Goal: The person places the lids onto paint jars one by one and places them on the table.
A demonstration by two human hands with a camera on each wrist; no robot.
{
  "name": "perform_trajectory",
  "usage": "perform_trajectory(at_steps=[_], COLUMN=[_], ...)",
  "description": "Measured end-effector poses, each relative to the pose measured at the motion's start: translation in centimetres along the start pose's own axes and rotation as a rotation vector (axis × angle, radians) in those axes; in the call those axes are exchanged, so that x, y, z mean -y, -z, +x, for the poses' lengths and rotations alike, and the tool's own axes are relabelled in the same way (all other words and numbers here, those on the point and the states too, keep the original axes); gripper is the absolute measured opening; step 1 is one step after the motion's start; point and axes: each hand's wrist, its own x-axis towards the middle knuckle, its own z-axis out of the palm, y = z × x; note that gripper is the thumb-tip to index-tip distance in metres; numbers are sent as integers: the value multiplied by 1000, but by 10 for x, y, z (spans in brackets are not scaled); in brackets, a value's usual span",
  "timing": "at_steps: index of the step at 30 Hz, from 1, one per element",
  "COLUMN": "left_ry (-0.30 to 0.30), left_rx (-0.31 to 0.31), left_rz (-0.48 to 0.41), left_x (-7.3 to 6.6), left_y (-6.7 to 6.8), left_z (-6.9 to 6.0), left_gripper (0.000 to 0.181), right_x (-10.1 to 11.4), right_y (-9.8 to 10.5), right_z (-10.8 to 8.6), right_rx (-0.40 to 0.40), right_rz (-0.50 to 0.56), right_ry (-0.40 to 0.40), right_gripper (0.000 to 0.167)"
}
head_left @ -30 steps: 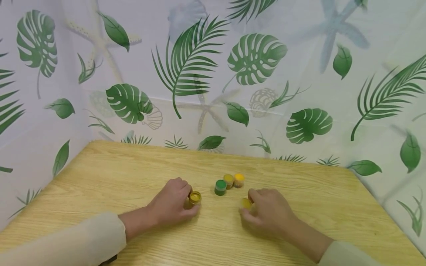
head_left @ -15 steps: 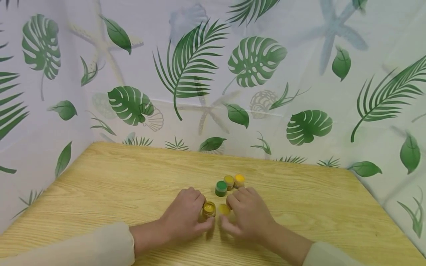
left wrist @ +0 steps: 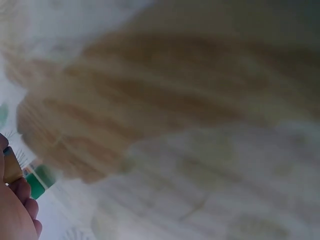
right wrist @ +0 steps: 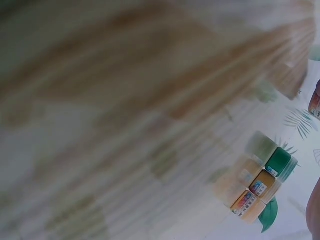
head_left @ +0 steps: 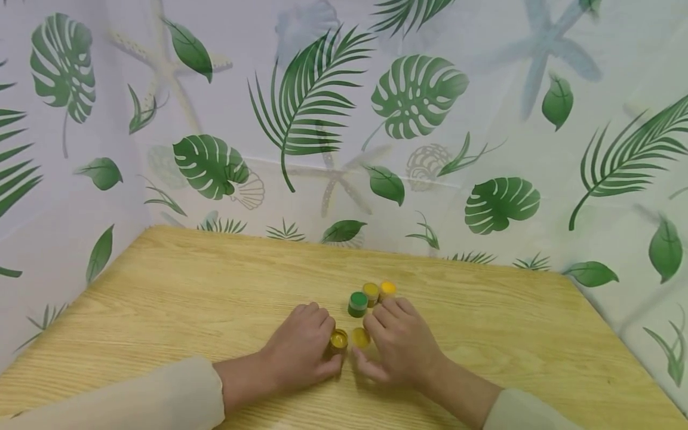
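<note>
In the head view my left hand (head_left: pixel 298 343) grips a small paint jar (head_left: pixel 338 339), its open top showing gold-ochre paint. The left wrist view catches part of the jar (left wrist: pixel 12 169) between the fingers, at the left edge. Close beside it, my right hand (head_left: pixel 403 346) pinches a round yellow piece (head_left: pixel 361 338) that looks like the jar's lid, apart from the jar by a narrow gap. The right wrist view shows only a sliver of the right hand (right wrist: pixel 314 212); the lid is hidden there.
Just beyond the hands stand three covered paint jars, close together: a green jar (head_left: pixel 358 304), an ochre jar (head_left: pixel 370 292) and a yellow jar (head_left: pixel 388 289). They rest on a wood-grain table (head_left: pixel 215 280). A leaf-patterned cloth (head_left: pixel 333 107) rises behind the table and at its sides.
Over the last second my left hand has moved right with the open jar, and my right hand left with the lid. They now sit close together; little has changed in the last half second.
</note>
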Motion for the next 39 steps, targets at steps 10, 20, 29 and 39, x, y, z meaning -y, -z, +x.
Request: perform_trajectory(at_steps=[10,20,29,39], left_ry=[-43,-87,-73,-126], left_rx=[-22,-35,14,-31], left_rz=[21,26,36,29], left_x=[0,-4,-5,-5], left_y=[-4,-6,-5,-8], left_z=[0,1,2,2], left_gripper=[30,28,30,28], right_x=[6,4,6,7], right_y=[-7,-9,-9,-9], right_z=[2,1,1,0], right_rx=[-39,-2,-27,10], right_rz=[17,50,52,64], right_ry=[44,42,71,97], right_gripper=[36,39,41,40])
